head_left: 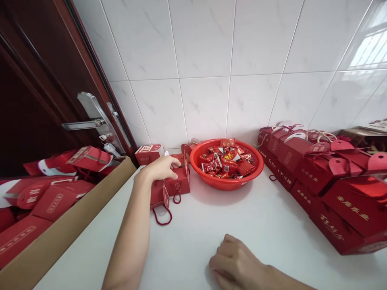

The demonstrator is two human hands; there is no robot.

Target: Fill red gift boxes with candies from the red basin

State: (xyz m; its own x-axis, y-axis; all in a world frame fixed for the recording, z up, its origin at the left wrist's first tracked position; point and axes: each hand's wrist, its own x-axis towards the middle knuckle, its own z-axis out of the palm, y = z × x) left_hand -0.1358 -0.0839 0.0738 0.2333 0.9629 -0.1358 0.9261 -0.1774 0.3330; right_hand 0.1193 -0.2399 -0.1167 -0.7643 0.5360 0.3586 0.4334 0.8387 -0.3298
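My left hand [161,167] reaches over the small red boxes [181,182] left of the middle of the white table, its fingers bent downward at the open top of one box. The fingertips are partly hidden, so what they hold cannot be made out. Red cord loops hang from these boxes onto the table. Just right of them stands a red plastic basket [225,184] of red-wrapped sweets [228,163]. My right hand [234,262] rests curled on the table near the front, below the basket, with its fingers closed and their inner side hidden.
Many closed red gift boxes [314,173] with cord handles are stacked along the right. At the left, a cardboard carton [75,217] holds more red boxes [54,203]. A tiled wall [205,104] and a dark door [36,80] with a metal handle stand behind.
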